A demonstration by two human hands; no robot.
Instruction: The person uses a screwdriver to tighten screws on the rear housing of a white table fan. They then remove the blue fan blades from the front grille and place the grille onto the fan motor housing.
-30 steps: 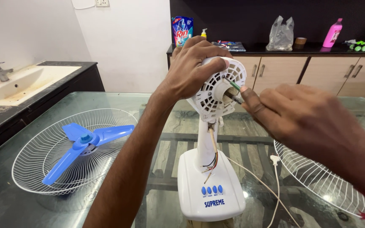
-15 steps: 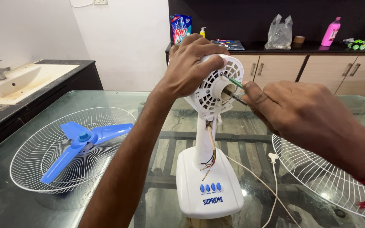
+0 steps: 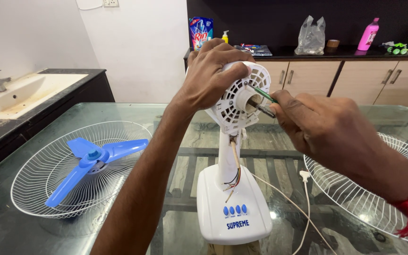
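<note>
The left hand (image 3: 213, 71) stays clamped over the top of the white motor housing (image 3: 242, 97), fingers wrapped tight around its vented shell, on the stand of the white fan base (image 3: 234, 208) in the middle of the glass surface (image 3: 24, 231). The right hand (image 3: 322, 127) has slid a little lower and closer than a second ago — its fingers are pinched shut on a green-handled screwdriver (image 3: 262, 94) whose tip meets the housing's front face beside the motor shaft. Loose wires (image 3: 234, 177) hang from the neck. The blue blade (image 3: 90, 158) lies unmoved in a wire guard (image 3: 38, 189) at left; a second wire guard (image 3: 369, 203) sits at right.
</note>
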